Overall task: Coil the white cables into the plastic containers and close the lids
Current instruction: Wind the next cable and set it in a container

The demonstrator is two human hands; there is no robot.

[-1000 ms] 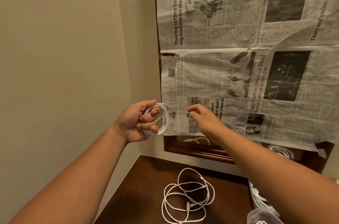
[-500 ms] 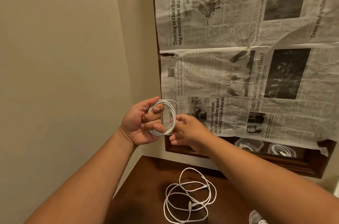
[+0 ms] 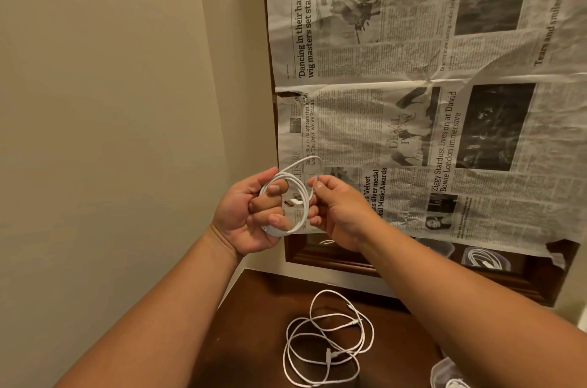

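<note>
I hold a white cable [image 3: 301,197] wound into a small coil at chest height in front of the wall. My left hand [image 3: 251,216] grips the coil's left side, fingers through the loops. My right hand [image 3: 336,209] pinches the cable's free end at the coil's upper right. A metal plug shows inside the coil. A second white cable [image 3: 327,340] lies loosely tangled on the dark wooden table [image 3: 254,324] below. The rim of a clear plastic container [image 3: 444,371] peeks in at the bottom right.
Newspaper [image 3: 428,85] covers a wood-framed mirror on the wall ahead. Below the paper the mirror reflects a container holding a coiled cable [image 3: 482,260]. A beige wall [image 3: 111,101] closes the left side, meeting the table's left edge.
My right hand came from the right to the coil and took hold of the cable's end. The coil has gained another loop and both hands have risen slightly.
</note>
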